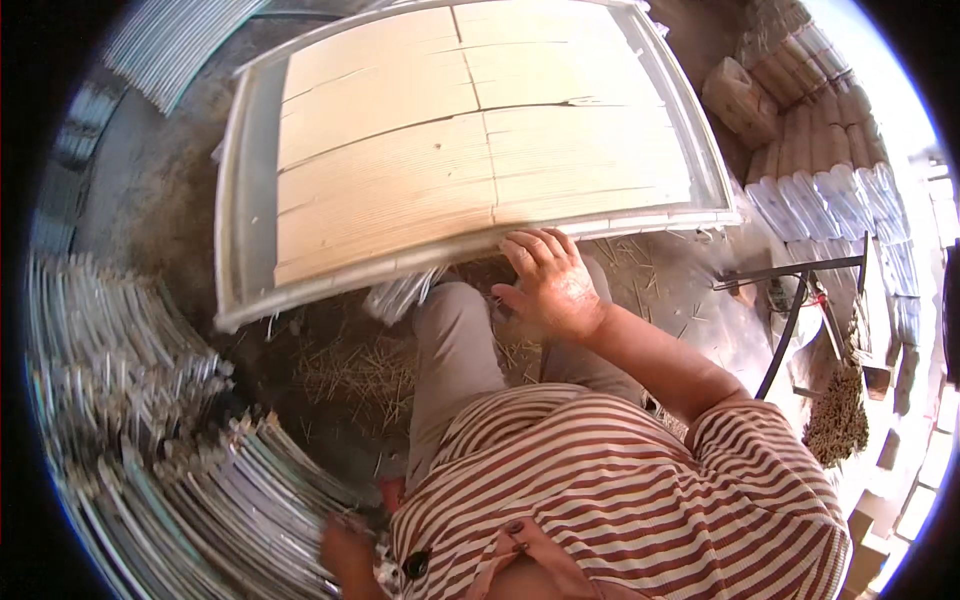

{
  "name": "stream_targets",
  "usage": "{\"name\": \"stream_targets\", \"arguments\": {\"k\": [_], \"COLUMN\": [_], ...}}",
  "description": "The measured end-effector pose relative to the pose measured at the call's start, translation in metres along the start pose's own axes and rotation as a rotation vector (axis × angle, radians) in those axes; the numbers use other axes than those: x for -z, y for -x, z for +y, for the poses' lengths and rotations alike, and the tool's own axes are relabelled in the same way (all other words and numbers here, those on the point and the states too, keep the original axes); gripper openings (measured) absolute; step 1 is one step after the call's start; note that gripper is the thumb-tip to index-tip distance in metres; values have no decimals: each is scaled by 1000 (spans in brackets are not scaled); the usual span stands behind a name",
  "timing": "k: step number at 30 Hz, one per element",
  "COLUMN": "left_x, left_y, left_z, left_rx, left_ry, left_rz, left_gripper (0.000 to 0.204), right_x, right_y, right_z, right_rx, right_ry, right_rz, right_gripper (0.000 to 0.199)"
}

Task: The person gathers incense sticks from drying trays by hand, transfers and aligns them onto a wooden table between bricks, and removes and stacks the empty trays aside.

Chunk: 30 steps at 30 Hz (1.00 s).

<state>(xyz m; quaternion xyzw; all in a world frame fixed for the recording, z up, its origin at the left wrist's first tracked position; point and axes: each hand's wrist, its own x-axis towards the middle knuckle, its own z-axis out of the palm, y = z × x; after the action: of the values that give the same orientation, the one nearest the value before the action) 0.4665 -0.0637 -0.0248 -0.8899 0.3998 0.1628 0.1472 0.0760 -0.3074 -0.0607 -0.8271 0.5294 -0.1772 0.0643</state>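
A large rectangular mesh frame (226,210) with pale wrapped edges lies in front of me, its near left corner closer to me than its right. Packed rows of thin cream sticks (400,190) cover most of it, split by a few dark gaps. My right hand (560,290) is at the middle of the near edge, fingers bent over the rim and thumb lower down, apart from it. At the lower left, my left hand (345,555) is low beside my body, close to a stack of similar frames (250,490). Motion blur hides its fingers.
More frames (120,370) are piled along the left, and another stack (185,45) stands far left. Loose sticks (360,370) litter the floor around my legs. To the right are a dark metal stand (790,330), a stick bundle (838,415) and plastic-wrapped bundles (830,190).
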Motion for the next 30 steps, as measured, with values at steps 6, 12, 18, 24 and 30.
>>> {"name": "stream_targets", "arguments": {"k": [6,12,18,24,30], "left_x": [102,76,64,60,56], "left_y": [-93,-118,-133,-136,-136], "left_z": [261,404,422,421,420], "left_rx": [-1091,-1463,-1487,-1502,-1483], "left_ry": [177,96,155,214,219], "left_rz": [347,427,424,446,476], "left_gripper": [51,82,72,71,71], "right_x": [-10,11,33,29,77], "right_y": [-38,-69,-135,-150,-167], "right_z": [30,132,214,223,215], "right_rx": [-37,-52,53,211,65], "right_ry": [1,-3,193,300,151], "right_rz": [-140,-21,227,32,-35], "right_gripper": [56,37,21,14,5]}}
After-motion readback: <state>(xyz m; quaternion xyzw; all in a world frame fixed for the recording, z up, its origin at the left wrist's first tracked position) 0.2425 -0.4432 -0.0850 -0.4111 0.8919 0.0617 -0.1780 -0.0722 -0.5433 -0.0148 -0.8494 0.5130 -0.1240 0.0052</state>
